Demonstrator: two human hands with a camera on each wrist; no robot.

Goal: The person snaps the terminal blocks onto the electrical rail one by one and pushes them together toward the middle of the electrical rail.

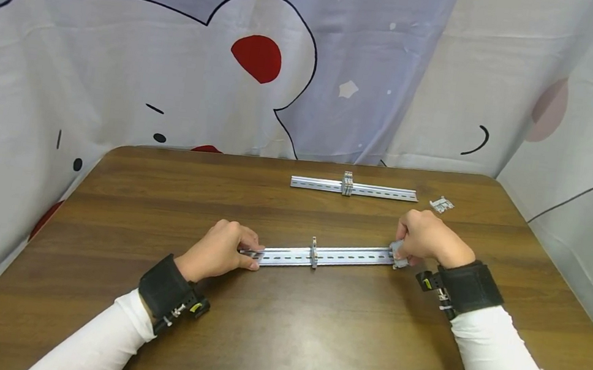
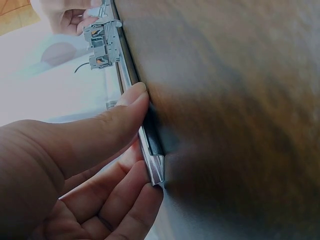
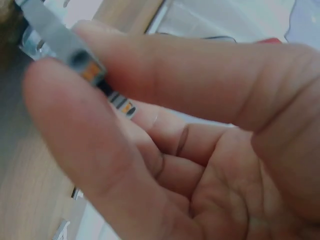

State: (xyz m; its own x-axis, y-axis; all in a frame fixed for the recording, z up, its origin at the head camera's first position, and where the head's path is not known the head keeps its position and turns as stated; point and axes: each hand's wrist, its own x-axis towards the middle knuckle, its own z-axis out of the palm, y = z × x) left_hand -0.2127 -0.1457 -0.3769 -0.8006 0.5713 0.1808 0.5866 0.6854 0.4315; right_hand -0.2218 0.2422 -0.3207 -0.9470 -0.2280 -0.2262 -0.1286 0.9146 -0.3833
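A slotted metal DIN rail point(image 1: 351, 257) lies slightly slanted across the table, its right end farther back. My left hand point(image 1: 219, 249) grips its left end, thumb on the near edge and fingers on the far edge. A thin grey terminal block point(image 1: 314, 252) stands upright near the rail's middle; in the left wrist view the same terminal block point(image 2: 102, 46) shows orange parts. At the rail's right end, my right hand point(image 1: 429, 237) pinches another grey terminal block point(image 1: 398, 258) between thumb and fingers. Whether that block is seated on the rail, I cannot tell.
Farther back on the brown wooden table point(image 1: 162, 193) lies a second DIN rail point(image 1: 384, 192) bearing a small group of terminal blocks point(image 1: 348, 184). Loose terminal block pieces point(image 1: 441, 204) lie right of it. A patterned curtain point(image 1: 175, 84) hangs behind the table.
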